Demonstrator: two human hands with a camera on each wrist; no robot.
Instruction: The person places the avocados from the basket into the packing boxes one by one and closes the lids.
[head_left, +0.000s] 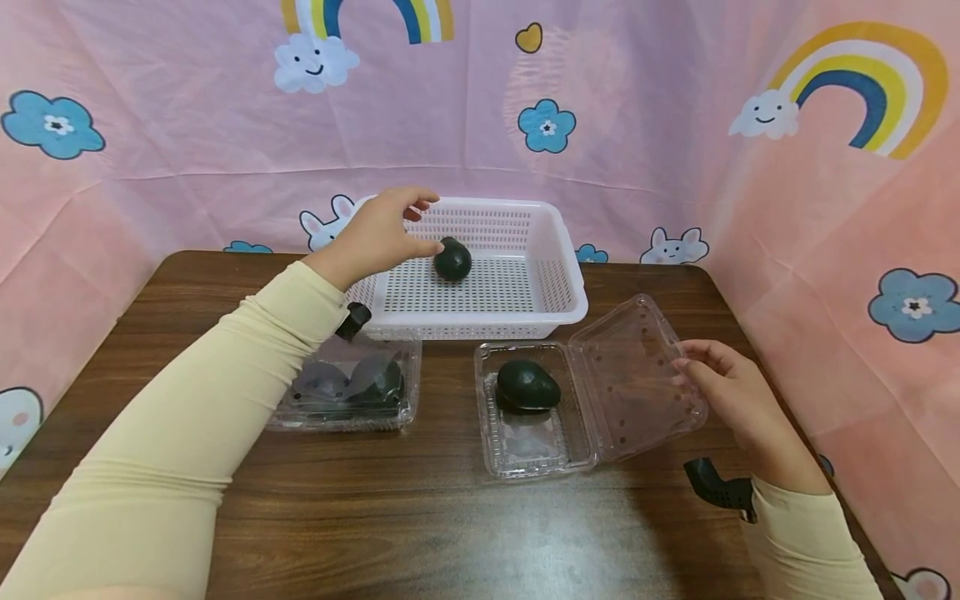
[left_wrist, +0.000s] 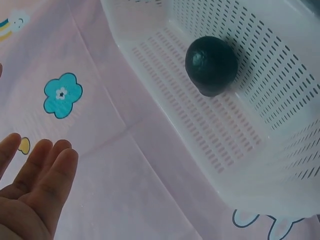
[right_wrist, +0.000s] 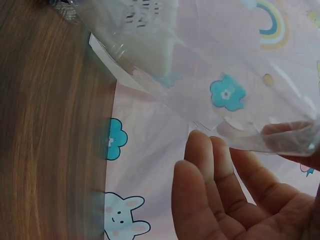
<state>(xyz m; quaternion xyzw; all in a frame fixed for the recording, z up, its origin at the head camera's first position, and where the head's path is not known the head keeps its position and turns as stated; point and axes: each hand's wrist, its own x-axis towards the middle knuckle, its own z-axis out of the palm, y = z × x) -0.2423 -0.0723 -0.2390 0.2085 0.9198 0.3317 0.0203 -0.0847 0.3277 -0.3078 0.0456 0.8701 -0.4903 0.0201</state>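
Observation:
My left hand hovers over the left part of a white perforated basket, its fingers apart and holding nothing. On the basket floor sits a dark green avocado, close to the thumb in the head view; in the left wrist view a gap separates that avocado from the fingers. My right hand pinches the outer edge of a raised clear plastic lid. This lid is hinged to a clamshell box, where another avocado lies toward the back.
A second clear clamshell box, lid down, stands left of the open one with dark avocados inside, partly behind my left forearm. Everything stands on a brown wooden table. Patterned pink cloth hangs behind and beside it.

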